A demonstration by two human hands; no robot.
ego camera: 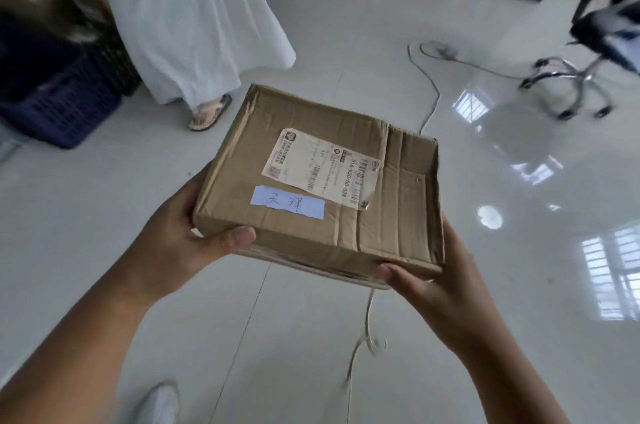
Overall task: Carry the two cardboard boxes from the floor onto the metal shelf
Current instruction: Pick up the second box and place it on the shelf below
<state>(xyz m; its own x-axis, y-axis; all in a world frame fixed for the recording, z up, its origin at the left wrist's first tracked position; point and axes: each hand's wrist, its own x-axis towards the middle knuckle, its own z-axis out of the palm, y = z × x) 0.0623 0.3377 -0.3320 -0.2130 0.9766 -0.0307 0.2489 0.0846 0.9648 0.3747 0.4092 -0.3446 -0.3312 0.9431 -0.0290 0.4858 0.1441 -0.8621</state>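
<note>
A flat brown cardboard box [304, 226] with a white shipping label and a pale blue handwritten note on top is held in the air above the floor. My left hand [180, 233] grips its near left corner, thumb on the front edge. Its near right corner rests in my right hand [436, 281], thumb against the front face. A loose strip of tape dangles from the box's underside. No second box and no metal shelf appear in this view.
A person in a long white skirt and sandals [211, 112] stands just beyond the box to the left. Dark blue plastic crates [59, 105] sit at far left. A cable [433, 91] trails across the glossy white floor. An office chair [588, 77] stands at right.
</note>
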